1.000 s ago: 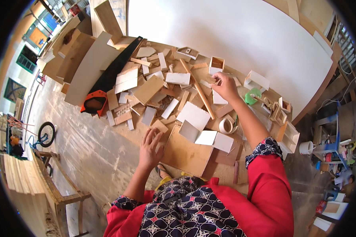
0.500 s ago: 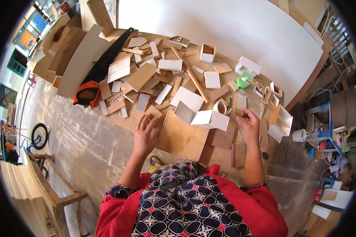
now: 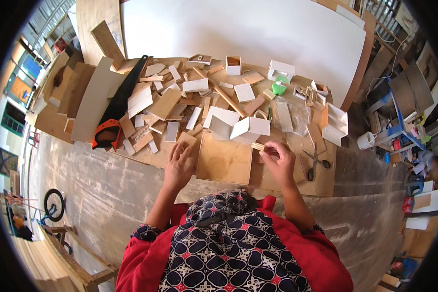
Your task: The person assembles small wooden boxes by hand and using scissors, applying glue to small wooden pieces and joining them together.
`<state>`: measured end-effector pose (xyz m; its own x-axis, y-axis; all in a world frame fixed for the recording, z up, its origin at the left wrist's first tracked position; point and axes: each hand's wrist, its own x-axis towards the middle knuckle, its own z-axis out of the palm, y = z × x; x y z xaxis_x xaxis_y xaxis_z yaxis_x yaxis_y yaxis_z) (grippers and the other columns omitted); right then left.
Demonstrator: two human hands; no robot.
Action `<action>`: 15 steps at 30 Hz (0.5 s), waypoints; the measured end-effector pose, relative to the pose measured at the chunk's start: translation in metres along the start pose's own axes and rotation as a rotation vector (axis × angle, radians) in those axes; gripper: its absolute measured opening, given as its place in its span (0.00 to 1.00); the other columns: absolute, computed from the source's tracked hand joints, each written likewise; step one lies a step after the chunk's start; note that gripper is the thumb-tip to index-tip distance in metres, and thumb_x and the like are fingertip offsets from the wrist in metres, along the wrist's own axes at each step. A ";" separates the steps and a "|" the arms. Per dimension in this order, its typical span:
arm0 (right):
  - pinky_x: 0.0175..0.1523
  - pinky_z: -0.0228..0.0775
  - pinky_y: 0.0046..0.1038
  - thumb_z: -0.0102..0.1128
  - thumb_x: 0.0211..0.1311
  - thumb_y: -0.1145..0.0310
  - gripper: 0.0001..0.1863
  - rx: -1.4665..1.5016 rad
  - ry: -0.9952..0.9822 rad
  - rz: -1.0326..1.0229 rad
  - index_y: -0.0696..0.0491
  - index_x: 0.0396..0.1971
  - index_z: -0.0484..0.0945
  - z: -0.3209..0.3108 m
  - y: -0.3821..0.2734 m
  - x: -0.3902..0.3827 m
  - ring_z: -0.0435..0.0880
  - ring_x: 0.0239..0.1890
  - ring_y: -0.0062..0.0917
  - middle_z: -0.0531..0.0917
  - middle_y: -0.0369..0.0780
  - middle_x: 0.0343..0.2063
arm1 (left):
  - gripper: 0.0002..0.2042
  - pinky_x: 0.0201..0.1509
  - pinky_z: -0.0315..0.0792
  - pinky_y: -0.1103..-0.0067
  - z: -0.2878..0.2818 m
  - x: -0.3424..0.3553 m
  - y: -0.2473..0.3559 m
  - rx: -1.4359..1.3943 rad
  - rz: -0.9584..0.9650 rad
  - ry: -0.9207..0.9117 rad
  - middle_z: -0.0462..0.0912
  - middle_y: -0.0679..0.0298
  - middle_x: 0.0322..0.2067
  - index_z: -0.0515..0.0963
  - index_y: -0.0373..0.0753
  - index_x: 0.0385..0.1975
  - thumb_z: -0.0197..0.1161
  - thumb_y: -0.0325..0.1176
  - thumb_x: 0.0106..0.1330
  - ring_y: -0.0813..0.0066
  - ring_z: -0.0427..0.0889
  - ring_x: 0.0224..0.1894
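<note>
My right hand (image 3: 281, 162) pinches a small light wooden piece (image 3: 258, 146) between thumb and fingers. It is held just right of a square wooden board (image 3: 224, 163) at the table's front edge. Left of that board, my left hand (image 3: 179, 165) has its fingers apart and lowered at a small wood block (image 3: 187, 139); whether they press on it I cannot tell. A folded-looking assembly of white panels (image 3: 224, 122) stands at the board's far edge. Black scissors (image 3: 316, 164) lie to the right of my right hand.
Wood offcuts (image 3: 166, 103) are heaped across the table's middle and left. A handsaw with an orange handle (image 3: 107, 135) lies at the left. White open boxes (image 3: 335, 125) and a green item (image 3: 279, 85) stand at the right. A large white panel (image 3: 243, 29) rises behind.
My right hand has come left and nearer to the board, bringing the small wooden piece with it. The scissors now show. My left hand stays by the block, and the whole view has shifted.
</note>
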<state>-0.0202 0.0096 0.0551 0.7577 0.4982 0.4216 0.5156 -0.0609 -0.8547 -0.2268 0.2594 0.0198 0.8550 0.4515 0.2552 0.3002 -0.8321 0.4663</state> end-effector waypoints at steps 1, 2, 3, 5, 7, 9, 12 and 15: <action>0.34 0.75 0.21 0.67 0.49 0.80 0.12 -0.078 0.027 -0.076 0.56 0.36 0.79 0.004 -0.003 0.002 0.80 0.28 0.21 0.79 0.38 0.30 | 0.29 0.66 0.61 0.64 0.000 0.000 -0.003 -0.006 0.012 -0.008 0.65 0.52 0.61 0.71 0.42 0.57 0.64 0.27 0.49 0.50 0.61 0.65; 0.34 0.74 0.23 0.67 0.48 0.80 0.13 -0.157 0.054 -0.150 0.55 0.36 0.79 0.006 -0.005 0.002 0.80 0.28 0.24 0.78 0.38 0.29 | 0.29 0.66 0.61 0.64 0.001 -0.001 -0.004 0.007 0.031 -0.004 0.65 0.52 0.61 0.71 0.42 0.57 0.64 0.27 0.49 0.50 0.61 0.65; 0.34 0.73 0.24 0.67 0.47 0.80 0.14 -0.193 0.082 -0.178 0.54 0.36 0.79 0.008 -0.006 0.003 0.79 0.29 0.26 0.78 0.38 0.29 | 0.29 0.66 0.61 0.64 0.002 -0.001 -0.006 0.019 0.048 0.001 0.65 0.52 0.61 0.71 0.41 0.57 0.64 0.28 0.49 0.50 0.60 0.65; 0.33 0.71 0.28 0.67 0.45 0.80 0.15 -0.268 0.133 -0.236 0.51 0.35 0.80 0.013 -0.008 0.003 0.79 0.30 0.30 0.77 0.38 0.29 | 0.29 0.66 0.60 0.64 0.002 -0.002 -0.009 0.034 0.070 0.003 0.64 0.51 0.62 0.70 0.41 0.57 0.64 0.28 0.50 0.50 0.60 0.65; 0.34 0.70 0.29 0.67 0.45 0.80 0.15 -0.320 0.141 -0.249 0.50 0.35 0.80 0.015 -0.010 0.003 0.78 0.31 0.31 0.77 0.37 0.29 | 0.29 0.67 0.60 0.64 0.002 -0.003 -0.011 0.037 0.077 -0.004 0.64 0.51 0.62 0.70 0.41 0.57 0.63 0.28 0.50 0.49 0.59 0.66; 0.34 0.70 0.31 0.67 0.45 0.80 0.15 -0.320 0.145 -0.235 0.49 0.34 0.80 0.018 -0.010 0.001 0.77 0.32 0.32 0.76 0.37 0.29 | 0.29 0.67 0.59 0.64 0.001 -0.004 -0.011 0.049 0.091 -0.013 0.64 0.51 0.62 0.70 0.40 0.57 0.63 0.29 0.50 0.50 0.60 0.66; 0.35 0.70 0.32 0.66 0.46 0.79 0.13 -0.280 0.149 -0.203 0.50 0.34 0.79 0.023 -0.008 -0.001 0.77 0.32 0.32 0.77 0.37 0.29 | 0.29 0.67 0.59 0.65 0.000 -0.005 -0.012 0.045 0.091 -0.023 0.63 0.52 0.63 0.70 0.40 0.57 0.63 0.29 0.50 0.51 0.59 0.66; 0.35 0.70 0.33 0.66 0.46 0.79 0.13 -0.314 0.153 -0.224 0.50 0.33 0.79 0.025 -0.009 0.002 0.77 0.32 0.33 0.77 0.37 0.29 | 0.30 0.67 0.59 0.65 0.003 -0.007 -0.017 0.053 0.104 -0.012 0.62 0.52 0.63 0.69 0.41 0.58 0.63 0.29 0.50 0.51 0.58 0.66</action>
<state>-0.0336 0.0330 0.0564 0.6515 0.3963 0.6469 0.7534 -0.2379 -0.6130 -0.2368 0.2694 0.0070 0.8875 0.3585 0.2895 0.2316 -0.8902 0.3923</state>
